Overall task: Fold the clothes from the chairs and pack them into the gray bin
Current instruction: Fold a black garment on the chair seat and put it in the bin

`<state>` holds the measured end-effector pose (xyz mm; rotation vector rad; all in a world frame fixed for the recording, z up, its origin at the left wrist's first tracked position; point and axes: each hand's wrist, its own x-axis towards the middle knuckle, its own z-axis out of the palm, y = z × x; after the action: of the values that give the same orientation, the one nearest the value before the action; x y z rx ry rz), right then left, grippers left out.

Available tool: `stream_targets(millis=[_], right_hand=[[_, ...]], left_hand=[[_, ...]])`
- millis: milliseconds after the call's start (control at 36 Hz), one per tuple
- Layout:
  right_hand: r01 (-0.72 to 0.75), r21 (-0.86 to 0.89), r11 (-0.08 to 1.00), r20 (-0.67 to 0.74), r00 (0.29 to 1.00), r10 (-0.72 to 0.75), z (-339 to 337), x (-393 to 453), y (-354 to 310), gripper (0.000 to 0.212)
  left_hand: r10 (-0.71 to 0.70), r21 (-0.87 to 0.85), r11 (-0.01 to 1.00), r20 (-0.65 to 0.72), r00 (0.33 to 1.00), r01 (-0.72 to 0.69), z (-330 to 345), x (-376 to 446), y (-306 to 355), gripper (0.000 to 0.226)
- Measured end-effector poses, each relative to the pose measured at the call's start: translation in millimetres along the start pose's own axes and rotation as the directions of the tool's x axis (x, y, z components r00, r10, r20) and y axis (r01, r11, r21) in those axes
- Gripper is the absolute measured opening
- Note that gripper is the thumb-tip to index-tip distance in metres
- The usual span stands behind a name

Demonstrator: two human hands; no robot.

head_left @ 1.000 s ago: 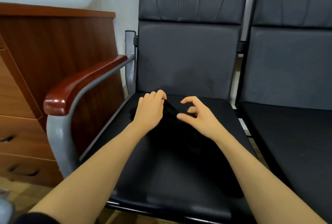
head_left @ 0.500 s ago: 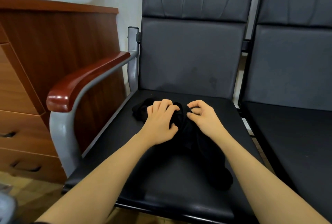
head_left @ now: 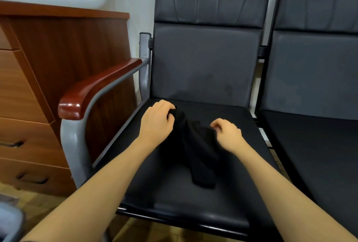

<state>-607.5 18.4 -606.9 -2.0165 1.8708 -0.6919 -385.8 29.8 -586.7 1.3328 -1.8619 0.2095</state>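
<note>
Black garment (head_left: 195,144) lies bunched on the seat of the left chair (head_left: 203,63), a long rumpled strip running from approx 11 o'clock of the seat centre down to approx 5 o'clock, where its loose end sits. It's dark on dark, so exact type and edges are hard to read.

Left hand (head_left: 157,123) is at the garment's upper end, fingers curled round a bunch of fabric: grip holding the cloth. Right hand (head_left: 228,135) is at 3 o'clock of the garment's middle, fingers curled in at its edge; prob pinching cloth, but the fingertips blur, so I cannot tell for sure.

Hands sit apart w/ fabric between them, prob so the piece can be pulled open and flattened on the seat before folding. Seat is the flat surface here, hence the garment stays low on it.

Second chair (head_left: 313,67) at 3 o'clock shows no clothes in the visible part. Grey rim at the 7 o'clock corner may be the gray bin (head_left: 9,222), too cropped to confirm. Wooden drawers (head_left: 38,86) stand at 9 o'clock.
</note>
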Motion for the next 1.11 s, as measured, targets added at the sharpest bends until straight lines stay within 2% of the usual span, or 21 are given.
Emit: stream_targets(millis=[83,167,222,306,361,444,528,583,639,750,806,944,1028,1111], right_hand=[[-0.014,-0.14,0.99,0.147,0.989,0.035,4.7,-7.0,4.8,0.051],[0.036,-0.194,0.98,0.229,0.973,0.01,12.3,-12.7,6.6,0.061],[0.054,-0.177,0.983,0.223,0.975,-0.013,16.5,-14.6,8.0,0.063],[0.089,-0.059,0.994,0.222,0.972,-0.073,17.7,-15.8,3.9,0.063],[0.119,0.029,0.993,0.227,0.966,-0.122,17.2,-16.1,-0.8,0.054],[0.172,0.023,0.985,0.176,0.969,-0.174,18.7,-15.8,-4.8,0.038],[0.137,0.061,0.989,0.046,0.989,-0.14,17.0,-10.8,-7.9,0.036],[0.126,0.254,0.959,-0.073,0.991,-0.11,11.0,-6.7,-10.6,0.037],[0.176,0.449,0.876,-0.179,0.978,-0.105,2.8,-7.7,-14.9,0.041],[0.236,0.614,0.753,-0.264,0.961,-0.086,-16.9,-15.5,-24.9,0.046],[0.25,0.624,0.741,-0.277,0.957,-0.089,-21.0,-14.7,-23.2,0.044],[0.183,0.507,0.843,-0.227,0.971,-0.075,-17.6,-14.8,-18.0,0.023],[0.181,0.477,0.86,-0.244,0.967,-0.069,-15.1,-14.5,-17.2,0.008],[0.209,0.514,0.832,-0.273,0.959,-0.072,-16.4,-15.7,-20.4,0.006]], left_hand=[[-0.031,0.057,0.998,0.026,0.999,0.03,-4.1,-7.3,-0.2,0.022],[-0.011,0.116,0.993,0.067,0.998,0.003,-4.9,-13.6,-1.3,0.023],[-0.02,0.127,0.992,0.104,0.994,0.006,-5.3,-17.0,-1.4,0.025],[-0.059,0.12,0.992,0.115,0.992,0.045,-6.6,-19.6,-2.5,0.029],[-0.097,0.113,0.99,0.123,0.988,0.083,-8.6,-19.2,-3.2,0.032],[-0.111,0.092,0.991,0.114,0.987,0.101,-11.4,-18.0,-2.0,0.037],[-0.081,0.096,0.993,0.096,0.992,0.072,-14.4,-16.8,0.5,0.045],[-0.051,0.118,0.992,0.091,0.995,0.04,-14.6,-15.6,0.6,0.047],[-0.034,0.12,0.993,0.091,0.995,0.023,-14.8,-13.4,-0.1,0.043],[-0.005,0.126,0.992,0.077,0.997,-0.005,-17.4,-4.3,-1.6,0.031],[0.005,0.158,0.987,0.06,0.998,-0.014,-17.7,-0.2,-2.2,0.03],[0.051,0.226,0.971,0.136,0.989,-0.081,-14.1,-0.4,5.9,0.022],[0.072,0.152,0.983,0.223,0.972,-0.107,-9.6,-6.6,15.6,0.031],[0.073,0.03,0.996,0.332,0.94,-0.088,-4.9,-10.2,31.1,0.048]])
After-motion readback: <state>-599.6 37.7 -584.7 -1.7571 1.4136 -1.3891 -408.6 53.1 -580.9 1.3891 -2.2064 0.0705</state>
